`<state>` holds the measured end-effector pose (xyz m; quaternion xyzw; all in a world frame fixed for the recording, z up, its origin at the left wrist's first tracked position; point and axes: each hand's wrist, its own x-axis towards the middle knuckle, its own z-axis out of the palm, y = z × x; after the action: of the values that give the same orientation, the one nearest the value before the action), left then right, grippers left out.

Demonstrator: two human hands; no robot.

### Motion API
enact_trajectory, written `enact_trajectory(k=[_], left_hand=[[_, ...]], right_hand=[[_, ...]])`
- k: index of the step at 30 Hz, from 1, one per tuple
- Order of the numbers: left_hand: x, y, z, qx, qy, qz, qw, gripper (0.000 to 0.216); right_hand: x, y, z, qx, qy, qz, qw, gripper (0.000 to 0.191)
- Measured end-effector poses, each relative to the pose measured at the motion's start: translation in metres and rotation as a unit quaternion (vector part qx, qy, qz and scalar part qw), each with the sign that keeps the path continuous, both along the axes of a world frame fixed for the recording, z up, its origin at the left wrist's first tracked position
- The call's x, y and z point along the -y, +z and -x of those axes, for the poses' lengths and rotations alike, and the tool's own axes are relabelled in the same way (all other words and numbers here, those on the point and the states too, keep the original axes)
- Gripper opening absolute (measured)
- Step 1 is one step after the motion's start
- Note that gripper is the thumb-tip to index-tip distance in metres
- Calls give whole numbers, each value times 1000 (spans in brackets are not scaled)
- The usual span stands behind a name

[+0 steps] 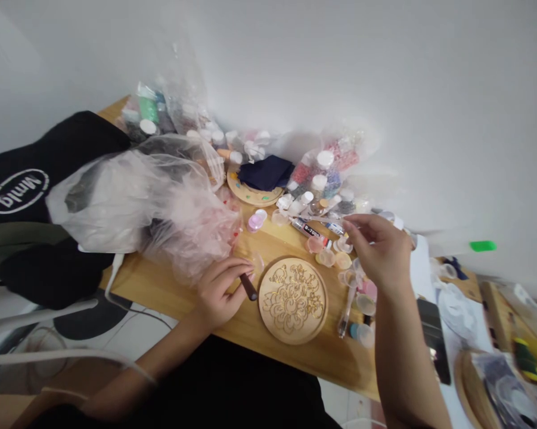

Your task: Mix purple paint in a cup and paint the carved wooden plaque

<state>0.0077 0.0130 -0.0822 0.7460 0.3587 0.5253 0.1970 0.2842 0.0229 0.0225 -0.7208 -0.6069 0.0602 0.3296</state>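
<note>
My left hand (221,292) is closed around a tool with a dark brown handle (249,287); the tool's working end is hidden by my fingers. Just right of that hand lies a round wooden board (294,301) carved with a floral pattern, gold in its grooves. My right hand (379,247) pinches one end of a thin, translucent stick, perhaps a dropper (317,219). The stick's far end reaches over a small clear cup (280,217). Beneath it lies a black B-7000 glue tube (312,231). A clear round piece (258,262) shows beside my left fingertips.
Small tinted cups (326,257) cluster right of the board. Lidded bottles (319,183) stand along the wall. Dark blue cloth (267,172) lies on another wooden disc (245,193). Crumpled plastic bags (116,185) and a black garment (49,161) cover the left side. A phone (433,339) lies right.
</note>
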Motion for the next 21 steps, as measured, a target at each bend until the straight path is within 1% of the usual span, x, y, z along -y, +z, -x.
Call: enact_trajectory(k=[16, 21], left_hand=[[0, 0, 0, 5, 3, 3, 1000, 17], [1, -1, 0, 7, 2, 4, 1000, 17]], right_hand=[[-9, 2, 3, 17, 4, -5, 1000, 21], [2, 10, -2, 5, -39, -15, 999, 21]])
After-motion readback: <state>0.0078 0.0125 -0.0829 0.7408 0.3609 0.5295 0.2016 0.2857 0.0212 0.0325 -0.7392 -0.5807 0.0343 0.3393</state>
